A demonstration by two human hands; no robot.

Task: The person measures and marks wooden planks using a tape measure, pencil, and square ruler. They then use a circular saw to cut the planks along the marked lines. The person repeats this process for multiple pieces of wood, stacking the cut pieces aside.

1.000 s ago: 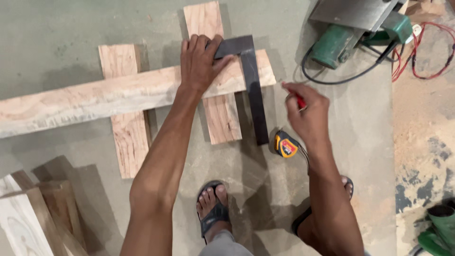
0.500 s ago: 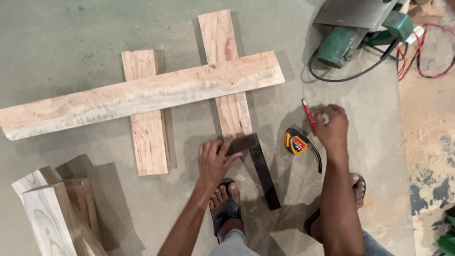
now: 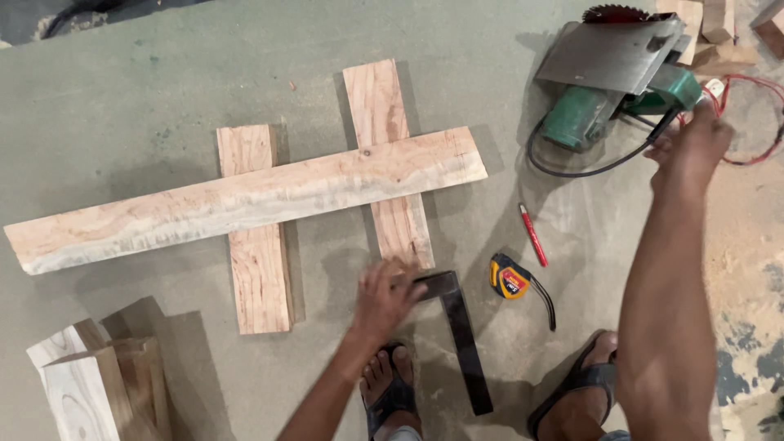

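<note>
My left hand (image 3: 384, 298) lies low in the view, fingers over the thick end of a dark metal try square (image 3: 464, 347) that rests flat on the concrete floor. My right hand (image 3: 690, 145) is stretched out to the upper right, fingers apart, at the handle and black cord of a green circular saw (image 3: 590, 110). A red pencil (image 3: 532, 235) lies loose on the floor between the two hands. Beside the square sits a yellow and black tape measure (image 3: 510, 279). A long pale plank (image 3: 245, 200) lies across two short boards (image 3: 260, 269) (image 3: 384, 106).
Wood blocks (image 3: 90, 384) stand at the lower left. My sandalled feet (image 3: 392, 392) (image 3: 584, 384) are at the bottom edge. More offcuts (image 3: 709, 24) and a red cable (image 3: 755, 106) lie at the upper right, and sawdust (image 3: 747, 269) covers the floor on the right.
The try square came off the plank and down to the floor with my left hand. My right hand let go of the red pencil and reached up to the saw.
</note>
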